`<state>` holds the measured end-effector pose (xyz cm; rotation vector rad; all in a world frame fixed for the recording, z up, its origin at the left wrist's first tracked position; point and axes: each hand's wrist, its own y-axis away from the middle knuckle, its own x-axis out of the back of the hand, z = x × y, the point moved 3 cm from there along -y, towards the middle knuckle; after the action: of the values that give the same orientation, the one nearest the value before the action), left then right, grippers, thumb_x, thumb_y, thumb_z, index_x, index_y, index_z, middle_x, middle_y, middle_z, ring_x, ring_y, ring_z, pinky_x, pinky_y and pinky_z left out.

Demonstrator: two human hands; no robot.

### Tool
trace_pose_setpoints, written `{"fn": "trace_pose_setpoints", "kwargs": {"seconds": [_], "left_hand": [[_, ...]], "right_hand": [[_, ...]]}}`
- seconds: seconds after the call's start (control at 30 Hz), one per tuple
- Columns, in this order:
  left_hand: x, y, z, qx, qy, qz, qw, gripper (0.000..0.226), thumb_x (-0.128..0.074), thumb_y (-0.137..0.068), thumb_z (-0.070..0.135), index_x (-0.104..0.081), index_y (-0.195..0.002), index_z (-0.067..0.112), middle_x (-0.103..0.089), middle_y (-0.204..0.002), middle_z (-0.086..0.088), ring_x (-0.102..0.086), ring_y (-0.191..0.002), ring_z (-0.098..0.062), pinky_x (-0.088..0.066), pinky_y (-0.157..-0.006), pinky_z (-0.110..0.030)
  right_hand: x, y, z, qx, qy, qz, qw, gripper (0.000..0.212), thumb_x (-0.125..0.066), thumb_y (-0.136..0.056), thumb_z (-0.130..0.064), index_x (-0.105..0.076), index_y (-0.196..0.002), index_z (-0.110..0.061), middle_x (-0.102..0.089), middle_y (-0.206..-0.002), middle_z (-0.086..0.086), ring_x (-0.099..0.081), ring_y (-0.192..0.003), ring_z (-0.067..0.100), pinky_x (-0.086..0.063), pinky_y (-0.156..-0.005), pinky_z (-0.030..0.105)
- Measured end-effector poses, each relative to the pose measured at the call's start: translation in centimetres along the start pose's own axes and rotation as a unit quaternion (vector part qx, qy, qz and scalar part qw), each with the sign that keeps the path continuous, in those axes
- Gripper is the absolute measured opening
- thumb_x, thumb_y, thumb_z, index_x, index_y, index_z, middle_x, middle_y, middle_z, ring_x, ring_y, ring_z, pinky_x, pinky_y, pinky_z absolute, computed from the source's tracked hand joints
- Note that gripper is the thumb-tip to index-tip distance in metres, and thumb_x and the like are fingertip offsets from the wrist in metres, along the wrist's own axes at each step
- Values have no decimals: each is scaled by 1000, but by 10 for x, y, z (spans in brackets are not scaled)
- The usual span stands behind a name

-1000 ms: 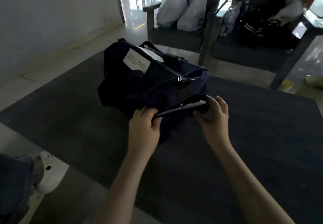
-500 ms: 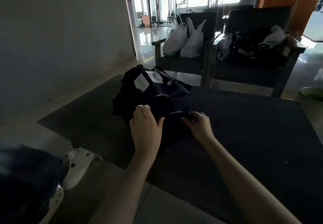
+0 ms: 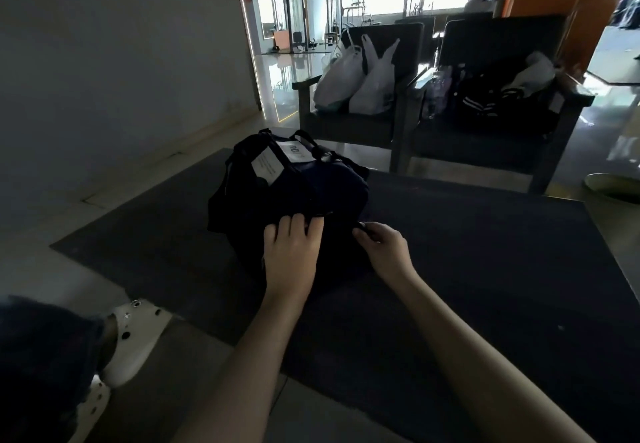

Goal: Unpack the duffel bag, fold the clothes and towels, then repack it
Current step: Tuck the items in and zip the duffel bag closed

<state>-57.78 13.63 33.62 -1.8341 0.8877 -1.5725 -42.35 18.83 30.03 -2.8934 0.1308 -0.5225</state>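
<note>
- Duffel bag (image 3: 294,193): dark navy and soft-sided, standing on a dark floor mat (image 3: 485,252) at the centre of the frame, just above both hands. Carry handles stand up at its far top. Two white labels (image 3: 266,167) are on its upper left side. None of its contents can be seen.
- Left hand (image 3: 291,252): lies on the near end of the bag with the fingers a little apart and the tips bent down onto the fabric. I cannot tell whether they hold a fold of it.
- Right hand (image 3: 384,252): just right of the left hand. Thumb and forefinger are pressed together on a small dark tab (image 3: 361,225) at the bag's near right corner, and the other fingers are curled under.
- Left armchair (image 3: 346,127), upper centre: holds two white plastic carrier bags (image 3: 356,79) leaning together with their handles up. Their contents are hidden.
- Right armchair (image 3: 491,152), upper right: holds a clear plastic bottle (image 3: 437,93) against the left arm, a dark item with white stripes (image 3: 485,107) and a pale bundle (image 3: 533,72) behind it.
- White perforated clog (image 3: 135,342): lower left, on the person's foot, lying across the mat's near left edge.
- Pale round rim (image 3: 613,186): at the right edge, cut off by the frame. I cannot tell what it is.
</note>
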Motion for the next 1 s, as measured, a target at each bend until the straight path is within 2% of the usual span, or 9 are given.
{"fn": "trace_pose_setpoints", "kwargs": {"seconds": [0.1, 0.2, 0.27, 0.37, 0.43, 0.53, 0.7, 0.87, 1.0], "left_hand": [[1, 3, 1, -7, 2, 6, 1000, 28, -72, -74, 4, -68, -99, 15, -62, -80, -6, -60, -74, -24, -45, -68, -38], [-1, 8, 3, -12, 1, 20, 1000, 27, -72, -75, 6, -68, -99, 17, -63, -88, -6, -59, -80, -24, -45, -71, -39], [-1, 9, 2, -9, 2, 37, 999, 29, -74, -77, 9, -67, -103, 18, -62, -96, -6, -58, -87, -25, -46, -75, -39], [2, 9, 0, -2, 7, 64, 998, 28, -74, -80, 13, -67, -105, 22, -55, -114, -10, -51, -108, -28, -45, -87, -43], [5, 9, -1, 12, 21, 64, 998, 29, -72, -82, 14, -66, -109, 23, -46, -130, -14, -43, -122, -32, -39, -98, -47], [5, 7, -3, 38, 67, 34, 996, 34, -72, -83, 15, -63, -115, 24, -39, -143, -20, -36, -133, -38, -31, -106, -54], [6, -4, -5, -12, 89, 37, 995, 51, -76, -76, 11, -61, -123, 23, -46, -139, -15, -42, -131, -30, -32, -107, -54], [7, -8, -10, -29, 94, 33, 995, 60, -79, -71, 10, -59, -126, 21, -51, -132, -12, -48, -126, -27, -34, -106, -51], [5, -9, -10, -28, 93, 27, 995, 68, -79, -72, 13, -52, -133, 20, -50, -127, -10, -49, -119, -24, -39, -103, -49]], "right_hand": [[0, 2, 14, -30, 7, 10, 999, 27, -65, -88, -29, -67, -111, -15, -60, -105, 2, -58, -96, 15, -42, -70, 15], [2, 8, 42, -109, 21, -10, 994, 50, -67, -84, -40, -54, -125, -14, -58, -117, 4, -56, -104, 17, -42, -75, 22], [2, 16, 58, -178, 5, -31, 984, 52, -66, -85, -36, -48, -129, -14, -58, -118, 6, -57, -103, 19, -43, -76, 26], [0, 20, 69, -216, -37, -22, 976, 42, -68, -81, -35, -51, -113, -13, -63, -104, 4, -62, -92, 21, -51, -77, 35], [-3, 17, 75, -223, -63, -17, 973, 51, -67, -70, -42, -60, -106, -6, -67, -86, 5, -63, -76, 21, -52, -69, 40], [-5, 13, 74, -235, -67, -23, 970, 21, -66, -80, -27, -65, -82, -6, -60, -62, 2, -54, -57, 15, -42, -58, 34], [-9, 14, 70, -276, -131, -7, 952, 19, -66, -84, -11, -57, -68, -6, -51, -52, 2, -48, -42, 9, -38, -44, 25], [-9, 22, 63, -322, -170, 18, 931, 20, -63, -83, -3, -55, -65, -3, -44, -34, -5, -40, -26, 3, -29, -31, 14], [0, 24, 55, -300, -125, 13, 946, 16, -60, -80, -10, -63, -67, -1, -58, -58, 8, -54, -51, 17, -40, -47, 27]]}}
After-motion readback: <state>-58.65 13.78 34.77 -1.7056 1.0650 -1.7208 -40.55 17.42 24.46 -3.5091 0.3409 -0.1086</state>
